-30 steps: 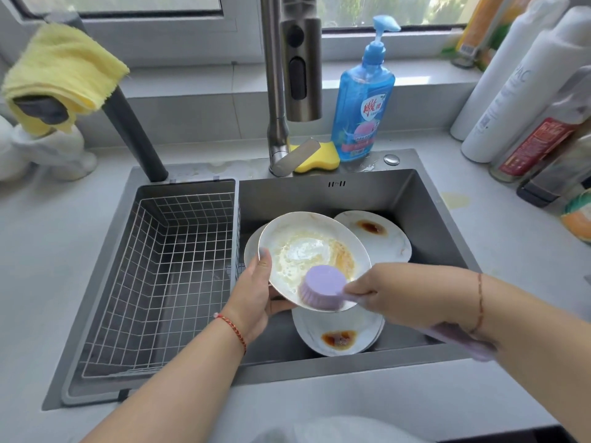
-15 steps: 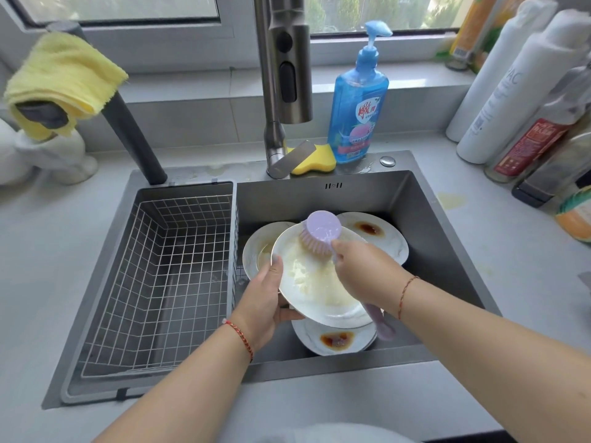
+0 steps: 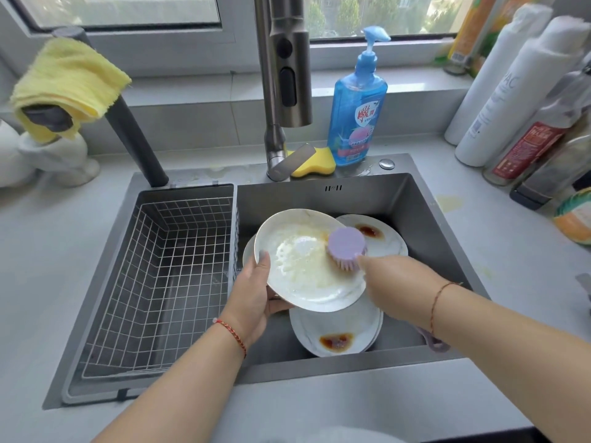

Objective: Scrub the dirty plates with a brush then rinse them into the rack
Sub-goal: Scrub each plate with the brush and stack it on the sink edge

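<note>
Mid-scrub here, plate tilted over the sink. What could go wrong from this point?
1. The left hand grips the soapy plate only at its rim; it may slip and chip the dirty plates below.
2. The brush works the plate's right edge, so pressure there could twist it loose.
3. No water is running, so suds may reach the rack unrinsed.
</note>
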Motion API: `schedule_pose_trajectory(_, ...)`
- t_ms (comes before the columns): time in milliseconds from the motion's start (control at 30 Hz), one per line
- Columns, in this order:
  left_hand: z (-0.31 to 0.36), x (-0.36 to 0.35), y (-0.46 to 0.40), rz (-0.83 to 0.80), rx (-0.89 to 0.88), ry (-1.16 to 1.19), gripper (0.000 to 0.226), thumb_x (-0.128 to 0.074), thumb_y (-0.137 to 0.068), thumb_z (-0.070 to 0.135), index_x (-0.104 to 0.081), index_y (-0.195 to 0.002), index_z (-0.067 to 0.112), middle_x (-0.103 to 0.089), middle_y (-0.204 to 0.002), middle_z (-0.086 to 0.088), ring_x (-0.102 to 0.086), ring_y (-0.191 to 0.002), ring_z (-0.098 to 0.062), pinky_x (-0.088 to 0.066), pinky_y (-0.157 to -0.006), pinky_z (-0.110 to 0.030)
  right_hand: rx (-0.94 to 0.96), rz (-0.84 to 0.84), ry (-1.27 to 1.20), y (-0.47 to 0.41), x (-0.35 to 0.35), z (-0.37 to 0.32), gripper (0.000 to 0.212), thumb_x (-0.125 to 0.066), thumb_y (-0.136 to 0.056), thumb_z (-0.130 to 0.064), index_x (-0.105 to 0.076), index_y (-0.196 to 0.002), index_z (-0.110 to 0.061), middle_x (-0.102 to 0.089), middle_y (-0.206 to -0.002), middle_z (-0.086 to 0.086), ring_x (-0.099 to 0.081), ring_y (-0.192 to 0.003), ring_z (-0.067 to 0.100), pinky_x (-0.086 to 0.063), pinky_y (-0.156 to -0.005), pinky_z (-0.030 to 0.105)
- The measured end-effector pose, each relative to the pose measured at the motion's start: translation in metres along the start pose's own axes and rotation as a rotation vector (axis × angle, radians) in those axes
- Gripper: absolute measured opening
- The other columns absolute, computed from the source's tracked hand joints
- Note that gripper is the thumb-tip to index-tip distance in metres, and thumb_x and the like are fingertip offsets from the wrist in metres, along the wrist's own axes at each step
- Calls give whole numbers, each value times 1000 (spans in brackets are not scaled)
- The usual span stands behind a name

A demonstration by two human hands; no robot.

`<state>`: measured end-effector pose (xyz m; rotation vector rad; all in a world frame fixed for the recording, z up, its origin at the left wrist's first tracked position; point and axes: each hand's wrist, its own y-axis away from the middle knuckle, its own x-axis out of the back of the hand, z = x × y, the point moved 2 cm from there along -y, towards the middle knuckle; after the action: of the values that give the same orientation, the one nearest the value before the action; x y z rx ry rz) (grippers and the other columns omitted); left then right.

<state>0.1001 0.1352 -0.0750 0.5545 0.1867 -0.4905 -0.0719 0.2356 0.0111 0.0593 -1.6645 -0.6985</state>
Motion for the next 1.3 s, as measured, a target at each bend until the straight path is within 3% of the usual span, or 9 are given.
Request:
schedule_pose_trajectory(167,4,3,-1,35,-29,-57,43,-38,-101,50,-49,-138,29,-70,-121,-4,-71,-103,-27,-61,-70,-46,146,-260,-151,19,3,-17,32,-35,-102,-24,-53,-128,-24,-55,-81,-1,-46,-64,14,-36,-54,19)
schedule_pose_trajectory(233,2,-2,2,17,-14,-51,49,-37,-97,55,-50,-136,27,-71,-118,-5,-71,-102,-28,-61,-73,-48,191,-211,-331,20,11,-28,33,-34,-102,-26,-55,-124,-16,-52,-75,2,-46,-60,18,-33,-45,16)
schedule_pose_trajectory(333,-1,-12,8,-25,-4,-84,55,-39,-88,62,-54,-131,30,-73,-116,-4,-71,-102,-27,-59,-81,-54,162,-42,-347,-12,12,-37,34,-35,-100,-18,-53,-128,-12,-65,-99,12,-61,-80,28,-45,-62,25)
schedule_pose_trajectory(567,9,-3,8,80,-14,19,44,-37,-100,51,-51,-136,28,-70,-121,-4,-70,-104,-27,-60,-78,-51,-170,331,-537,-28,10,34,22,-48,-96,-37,-54,-98,-15,-56,-74,3,-51,-64,20,-35,-54,32)
schedule_pose_trajectory(700,12,1,9,82,37,115,47,-36,-101,51,-53,-135,24,-70,-122,-9,-69,-108,-32,-60,-77,-50,-281,236,-1031,-25,-7,38,36,-62,-88,-43,-53,-78,-9,-58,-67,3,-47,-54,13,-35,-52,26)
schedule_pose_trajectory(967,23,-5,15,74,176,-2,57,-28,-101,55,-56,-130,16,-73,-112,-12,-70,-102,-31,-62,-70,-38,-427,41,-1758,-33,-32,14,16,-57,-89,-13,-60,-100,-1,-55,-74,10,-45,-48,15,-35,-46,23)
schedule_pose_trajectory(1133,31,6,25,205,-470,-1108,81,-25,-92,71,-35,-150,16,-46,-146,-1,-35,-135,-16,-30,-113,-38,-495,113,-1712,-34,-28,9,8,-56,-88,-10,-56,-91,-2,-43,-69,7,-37,-50,18,-30,-50,25)
schedule_pose_trajectory(1233,18,-14,35,-27,-948,-1427,73,-66,-70,65,-58,-122,15,-65,-112,5,-49,-110,-12,-40,-108,-40,-527,116,-1642,-34,-26,4,10,-57,-85,-9,-52,-89,-2,-36,-62,5,-34,-49,19,-29,-50,26)
schedule_pose_trajectory(1300,8,-24,34,-33,-1081,-1625,76,-87,-47,59,-54,-103,20,-67,-83,9,-62,-78,-12,-57,-73,-27,-530,95,-1626,-34,-26,0,9,-58,-85,-8,-51,-87,-3,-36,-61,5,-34,-50,19,-29,-50,26)
